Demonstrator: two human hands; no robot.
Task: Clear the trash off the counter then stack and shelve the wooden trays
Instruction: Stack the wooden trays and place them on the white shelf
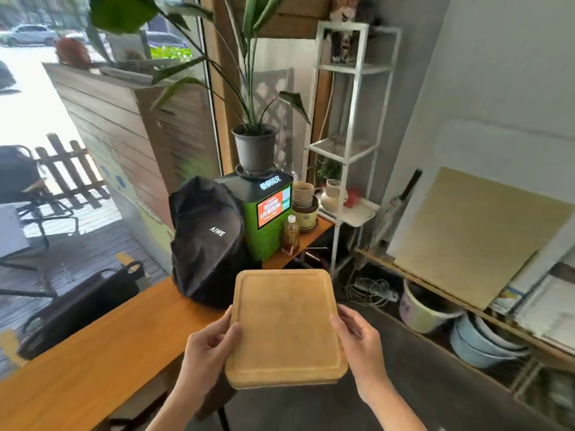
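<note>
I hold a stack of wooden trays [284,325] level in front of me, past the right end of the wooden counter [93,353]. The top tray is square with rounded corners and a shallow rim; a second edge shows beneath it at the near side. My left hand [208,349] grips the stack's left edge, thumb on top. On the right edge sits my right hand [357,340], thumb over the rim. A white metal shelf unit [351,144] stands ahead to the right.
A black backpack [208,241] and a green machine [267,213] with a potted plant [255,147] stand on the counter. A bottle [291,233] and ceramic cups [305,200] sit behind. A black bag [77,306] lies at left. Buckets [426,309] and boards line the right wall.
</note>
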